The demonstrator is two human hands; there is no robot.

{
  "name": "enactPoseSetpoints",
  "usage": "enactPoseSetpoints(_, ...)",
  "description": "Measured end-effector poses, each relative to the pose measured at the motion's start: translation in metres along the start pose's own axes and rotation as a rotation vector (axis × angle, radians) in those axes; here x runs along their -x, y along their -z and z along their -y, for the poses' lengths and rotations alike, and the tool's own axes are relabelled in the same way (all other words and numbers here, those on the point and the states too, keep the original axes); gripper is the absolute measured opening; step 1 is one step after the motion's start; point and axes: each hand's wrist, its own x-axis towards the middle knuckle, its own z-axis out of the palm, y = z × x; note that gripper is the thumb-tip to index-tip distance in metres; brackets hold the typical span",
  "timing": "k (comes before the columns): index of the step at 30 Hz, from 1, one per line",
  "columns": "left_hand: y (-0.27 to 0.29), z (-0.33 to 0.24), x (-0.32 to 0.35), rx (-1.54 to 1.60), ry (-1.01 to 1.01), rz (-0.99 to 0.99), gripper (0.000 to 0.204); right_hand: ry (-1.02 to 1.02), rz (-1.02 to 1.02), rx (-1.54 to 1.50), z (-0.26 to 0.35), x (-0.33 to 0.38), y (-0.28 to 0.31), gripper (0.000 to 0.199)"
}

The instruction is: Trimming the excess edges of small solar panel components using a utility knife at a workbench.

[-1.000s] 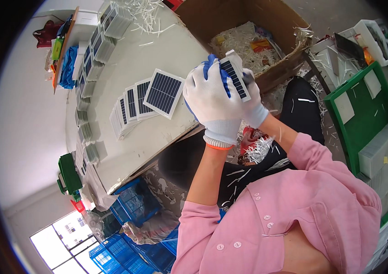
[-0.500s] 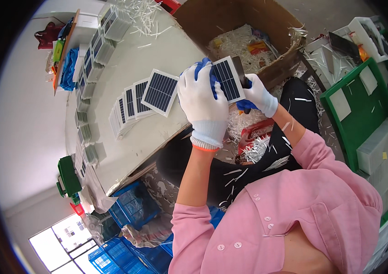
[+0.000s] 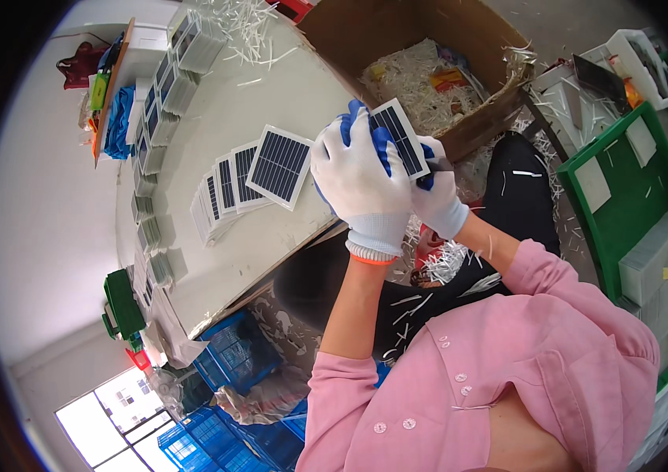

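Note:
My left hand (image 3: 361, 169), in a white glove with blue-coated fingers, is closed on a small solar panel (image 3: 401, 141) with dark cells and a white border. The panel is held tilted in the air past the table's edge. My right hand (image 3: 440, 197), gloved alike, is at the panel's lower right edge, closed round a dark tool with a flat blade (image 3: 441, 165). Most of that tool is hidden by the glove and panel. To the left, a fanned row of similar solar panels (image 3: 279, 167) lies on the table.
Stacks of panels (image 3: 162, 122) line the far left side of the pale table (image 3: 224, 267). White strips are heaped at its far end. A cardboard box (image 3: 349, 39) holding shreds stands ahead. Green crates (image 3: 625, 177) are at right, blue crates (image 3: 235, 354) below the table.
Both hands have come slightly nearer and closer together. The panel has tilted more steeply, and the tool's blade has moved from the panel's far right side down to its lower right edge.

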Motion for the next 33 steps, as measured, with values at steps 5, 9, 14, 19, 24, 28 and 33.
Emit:
enactPoseSetpoints(5,-0.002,-0.001,-0.005,-0.042,-0.018,0.021,0.045,-0.204,-0.017,-0.222,-0.065,-0.049,-0.038,0.038)
enactPoseSetpoints(9,0.001,-0.001,-0.003,0.071,-0.108,0.047,0.046,-0.974,0.178,-1.176,-0.093,-0.073,-0.027,0.022)
enactPoseSetpoints(14,-0.002,0.012,0.001,0.183,-0.048,0.006,0.048,-0.355,-0.065,-0.220,-0.051,-0.057,-0.005,0.035)
enactPoseSetpoints(19,0.003,0.003,-0.002,0.185,-0.017,-0.047,0.052,0.442,0.157,0.281,0.034,-0.060,0.055,0.054)
enactPoseSetpoints(24,0.000,0.014,-0.003,0.377,0.088,-0.167,0.052,0.664,0.305,0.416,0.045,-0.074,0.072,0.048)
enactPoseSetpoints(28,0.015,0.008,0.009,0.409,0.094,-0.157,0.044,0.600,0.248,0.469,0.047,-0.051,0.070,0.052)
enactPoseSetpoints(33,0.024,0.011,-0.002,0.264,-0.085,0.103,0.034,0.404,0.135,0.211,0.046,-0.026,0.076,0.041)
